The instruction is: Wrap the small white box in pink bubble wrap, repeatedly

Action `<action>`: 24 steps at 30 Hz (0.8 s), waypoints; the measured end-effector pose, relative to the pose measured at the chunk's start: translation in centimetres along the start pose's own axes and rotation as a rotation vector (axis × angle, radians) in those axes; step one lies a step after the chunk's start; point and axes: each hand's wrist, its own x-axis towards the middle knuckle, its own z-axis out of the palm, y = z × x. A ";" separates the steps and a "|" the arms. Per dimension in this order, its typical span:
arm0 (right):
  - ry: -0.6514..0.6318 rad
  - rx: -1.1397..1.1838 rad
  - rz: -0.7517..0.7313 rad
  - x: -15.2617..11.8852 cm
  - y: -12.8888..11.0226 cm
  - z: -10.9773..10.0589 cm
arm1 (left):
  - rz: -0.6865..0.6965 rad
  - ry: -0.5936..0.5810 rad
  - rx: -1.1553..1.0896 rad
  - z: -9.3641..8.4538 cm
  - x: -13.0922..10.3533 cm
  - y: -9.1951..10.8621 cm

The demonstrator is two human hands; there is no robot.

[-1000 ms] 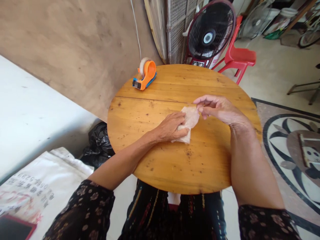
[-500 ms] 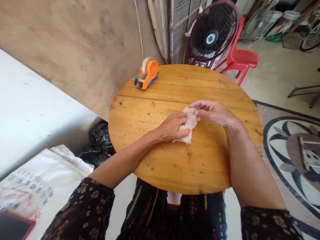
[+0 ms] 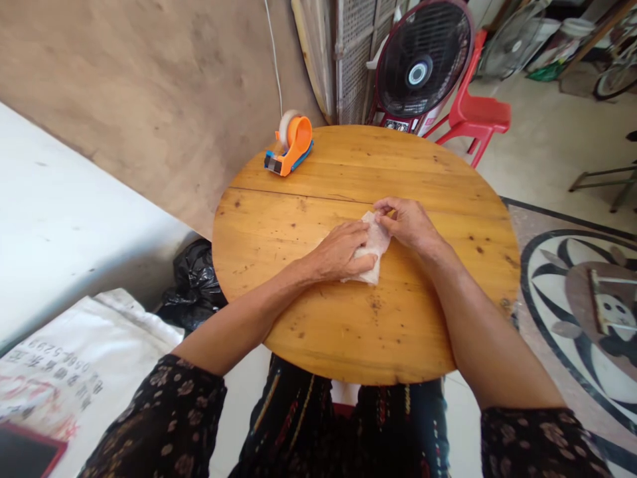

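Note:
A small whitish, crumpled wrapped packet (image 3: 374, 247) lies near the middle of the round wooden table (image 3: 318, 325). My left hand (image 3: 343, 252) rests on its left part, with the thumb across the lower part and the fingers pressing on top. At the packet's upper right corner, my right hand (image 3: 405, 222) has thumb and fingertips pinched together on the wrapping. What lies inside the wrapping is hidden.
An orange and blue tape dispenser (image 3: 293, 146) stands at the table's back left edge. Behind the table are a large fan (image 3: 423, 60) and a red chair (image 3: 480, 113). A black bag (image 3: 194, 279) and a white sack (image 3: 89, 345) are at the left.
My right hand has turned and its forearm has swung inward, with the fingertips still at the packet's upper right corner. My left hand stays on the packet. The view has shifted slightly.

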 end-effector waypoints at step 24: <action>0.070 -0.353 0.256 0.0 -1.1 -0.3 | 0.033 0.266 0.014 0.7 -0.7 0.3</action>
